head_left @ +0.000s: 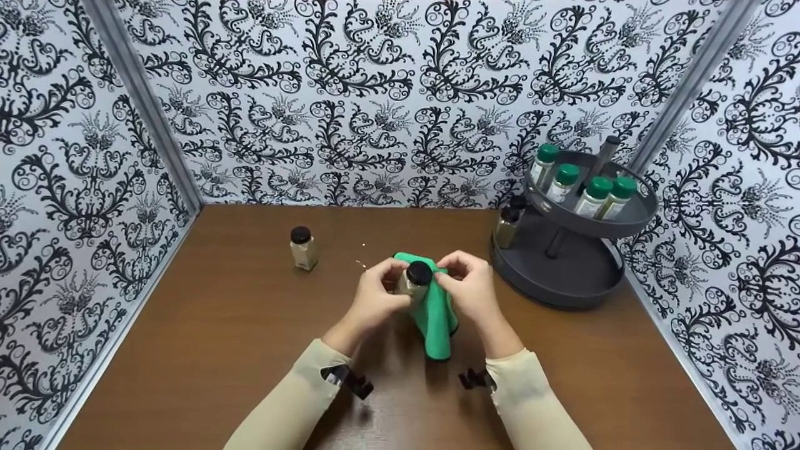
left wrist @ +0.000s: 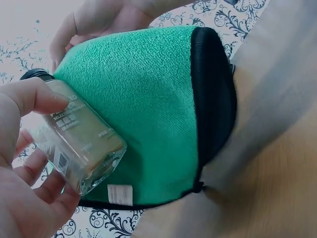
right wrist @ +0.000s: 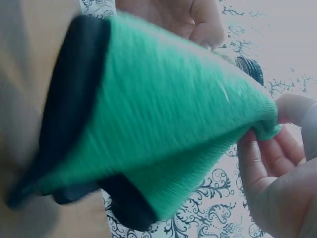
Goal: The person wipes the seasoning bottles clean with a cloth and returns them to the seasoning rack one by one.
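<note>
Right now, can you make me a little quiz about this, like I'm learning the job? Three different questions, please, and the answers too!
1. True or false: the right hand pinches the cloth.
2. How many green caps show on the rack?
3. Choose one: the jar in the left hand has a cap that is
A) green
B) white
C) black

Key:
1. True
2. Four
3. C
</note>
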The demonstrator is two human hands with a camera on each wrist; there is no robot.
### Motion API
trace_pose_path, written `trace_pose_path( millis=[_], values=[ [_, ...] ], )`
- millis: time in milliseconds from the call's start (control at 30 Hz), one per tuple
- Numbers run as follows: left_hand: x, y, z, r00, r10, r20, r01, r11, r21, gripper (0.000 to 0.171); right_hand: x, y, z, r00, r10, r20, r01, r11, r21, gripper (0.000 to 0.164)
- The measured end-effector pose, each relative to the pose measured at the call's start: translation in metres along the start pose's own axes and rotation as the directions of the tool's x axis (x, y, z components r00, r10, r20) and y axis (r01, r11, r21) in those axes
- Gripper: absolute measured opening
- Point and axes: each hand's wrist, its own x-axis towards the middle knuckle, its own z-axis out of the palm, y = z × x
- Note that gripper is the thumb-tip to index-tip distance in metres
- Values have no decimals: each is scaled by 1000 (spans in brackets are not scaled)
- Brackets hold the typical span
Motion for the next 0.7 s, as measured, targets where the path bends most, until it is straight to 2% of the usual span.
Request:
trace_pose_path(
  millis=[200, 333, 467, 567, 700],
  values=[
    [2, 0, 0, 1000, -6, -4, 6, 1000, -15, 50, 1, 2, 0, 998, 19, 57, -13, 993, -116, 12],
    [2, -1, 0, 1000, 4, 0, -4, 998, -56, 51, 1, 7, 4, 996, 24, 90, -11, 989, -149, 13],
    [2, 0, -1, 1000, 22, 13, -22, 999, -31, 50, 2, 16, 8, 994, 35, 105, -18, 988, -155, 15],
    [2, 1, -1, 999, 40, 21, -40, 999, 29, 50, 3, 15, 5, 996, 33, 79, -25, 995, -99, 13],
    [3, 1, 0, 999, 46, 23, -47, 998, 48, 49, 4, 7, -2, 1000, -3, 14, 2, 999, 54, 11]
  ],
)
